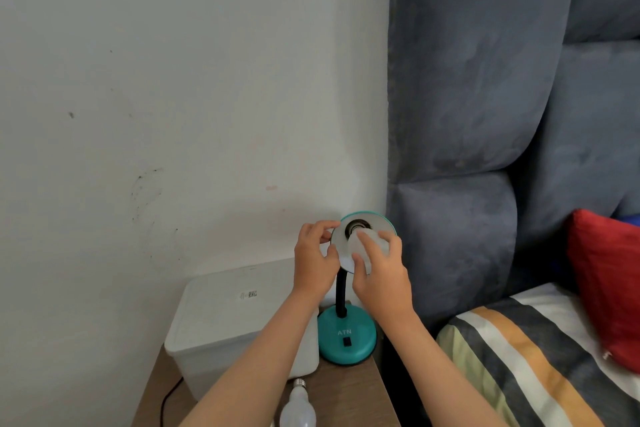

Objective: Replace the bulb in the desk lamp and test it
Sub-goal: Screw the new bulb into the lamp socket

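A teal desk lamp stands on a wooden bedside table, with its round base marked ATN and a black flexible neck. Its shade faces me, and the dark socket shows in the middle. My left hand grips the shade's left rim. My right hand holds a white bulb just below the socket, inside the shade. A second white bulb lies on the table at the front, screw cap pointing away from me.
A white lidded plastic box takes up the table's left part, right beside the lamp base. A black cable runs down the table's left side. A grey padded headboard and a bed with striped bedding and a red pillow stand on the right.
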The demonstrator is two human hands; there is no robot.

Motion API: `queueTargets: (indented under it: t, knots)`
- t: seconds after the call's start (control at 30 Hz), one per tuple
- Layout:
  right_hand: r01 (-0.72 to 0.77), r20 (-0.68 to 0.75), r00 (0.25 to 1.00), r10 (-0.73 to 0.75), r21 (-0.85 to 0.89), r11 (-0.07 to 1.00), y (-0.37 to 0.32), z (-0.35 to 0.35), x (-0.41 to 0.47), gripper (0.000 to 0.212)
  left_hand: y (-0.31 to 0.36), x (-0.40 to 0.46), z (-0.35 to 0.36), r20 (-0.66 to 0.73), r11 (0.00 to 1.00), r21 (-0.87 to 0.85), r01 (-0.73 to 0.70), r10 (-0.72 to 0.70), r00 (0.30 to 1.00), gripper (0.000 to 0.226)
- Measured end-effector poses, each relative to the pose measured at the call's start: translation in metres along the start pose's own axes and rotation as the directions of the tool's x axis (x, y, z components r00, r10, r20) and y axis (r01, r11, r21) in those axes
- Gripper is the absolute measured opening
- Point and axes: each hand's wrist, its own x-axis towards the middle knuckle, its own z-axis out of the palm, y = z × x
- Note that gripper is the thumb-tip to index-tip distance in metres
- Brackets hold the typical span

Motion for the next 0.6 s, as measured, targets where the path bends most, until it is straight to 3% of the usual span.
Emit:
queueTargets:
  t: [0.1,0.23,0.43,0.6]
  knots:
    - [-0.023,0.016,1.0,0.022,0.075,0.997,0.006,0.001,-0.003,0.05,-0.001,0.0,0.0,0.0,1.0,-0.001,-0.002,0.002,1.0,0.043]
    - [-0.177,-0.036,0.983,0.182,0.104,0.979,0.008,0.0,0.007,0.052,-0.001,0.0,0.0,-0.011,1.0,-0.011,-0.007,0.007,1.0,0.043]
    - [-0.062,-0.005,0.998,0.063,0.114,0.992,0.003,0.002,0.001,0.054,0.0,-0.001,0.001,-0.009,1.0,-0.016,-0.007,0.006,1.0,0.044]
    - [-0.152,-0.029,0.987,0.159,0.171,0.974,0.009,0.003,0.003,0.049,-0.001,0.0,0.001,-0.004,1.0,-0.009,-0.007,0.007,1.0,0.044]
